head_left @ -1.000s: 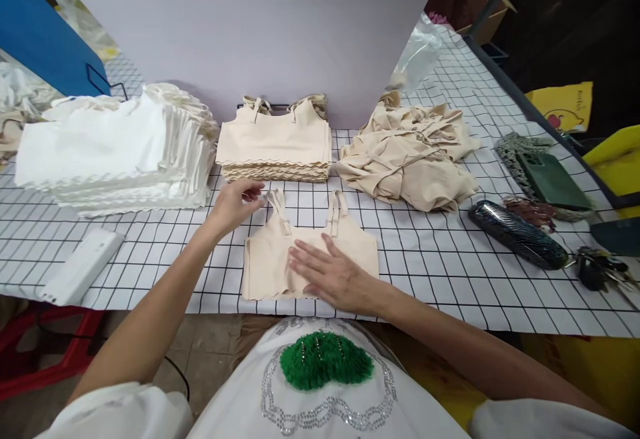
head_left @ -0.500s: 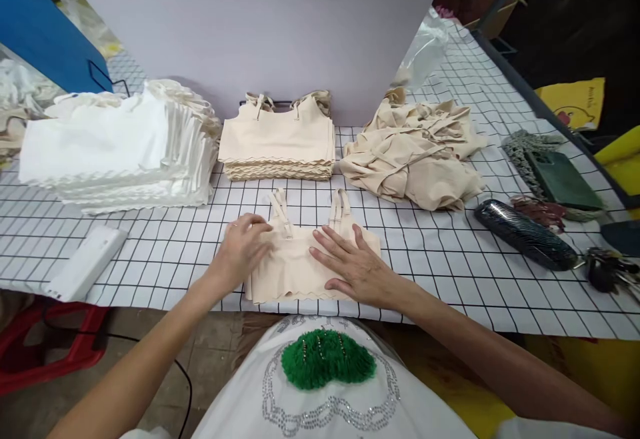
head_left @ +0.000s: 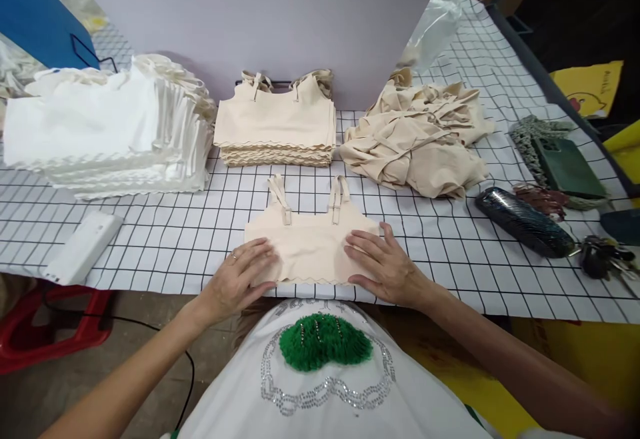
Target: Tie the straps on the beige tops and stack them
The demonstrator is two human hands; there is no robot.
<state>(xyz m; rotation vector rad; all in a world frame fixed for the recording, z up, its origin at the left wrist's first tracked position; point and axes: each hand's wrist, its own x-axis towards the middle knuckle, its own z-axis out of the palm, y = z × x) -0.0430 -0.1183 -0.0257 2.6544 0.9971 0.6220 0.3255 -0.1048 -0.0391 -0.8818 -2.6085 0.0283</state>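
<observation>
A beige bra top (head_left: 311, 249) lies flat near the table's front edge, its two straps pointing away from me. My left hand (head_left: 243, 276) rests on its left side, fingers stretched out and a ring on one of them. On the right side lies my right hand (head_left: 383, 266), open, with its fingers spread over the fabric. Behind the top, a neat stack of beige bra tops (head_left: 275, 122) stands against a pale upright panel. To the right of that stack is a loose heap of beige tops (head_left: 417, 139).
A tall pile of folded white garments (head_left: 95, 122) stands at the left, with a white power strip (head_left: 85, 247) before it. Toward the right lie a dark glasses case (head_left: 524, 221), a green phone (head_left: 570, 167) and keys (head_left: 607, 257). A red stool (head_left: 55, 326) is below the table.
My left hand has moved down onto the top's left side and flattened. My right hand has slid right, toward the other side. The top's middle and straps now show more fully.
</observation>
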